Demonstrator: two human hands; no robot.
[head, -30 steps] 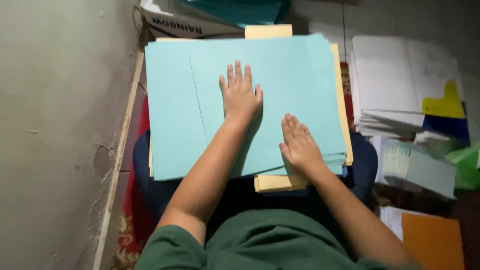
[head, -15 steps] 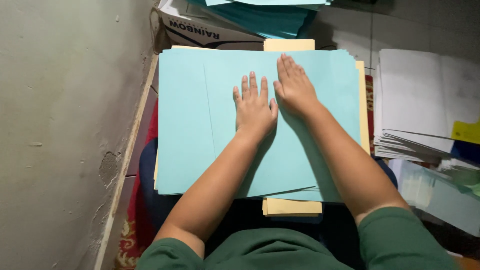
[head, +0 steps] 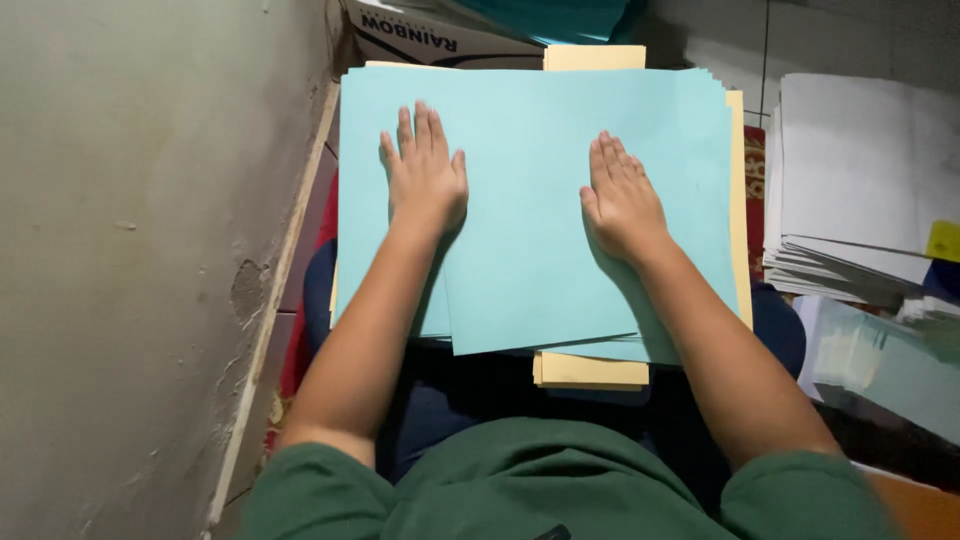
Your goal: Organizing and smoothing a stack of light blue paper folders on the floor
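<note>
While both palms are laid flat with fingers spread, the light blue paper sheets (head: 530,200) at frame centre are pressed by the left hand (head: 425,175) and right hand (head: 620,200). Cream sheets (head: 590,370) are seen beneath; white paper stacks (head: 860,170) lie at right.

Cramped paper-stock corner, workshop-like: floor-level stacks of white paper (head: 860,190), light blue sheets (head: 530,200), a cardboard box (head: 420,35), rough plaster wall (head: 140,250).
</note>
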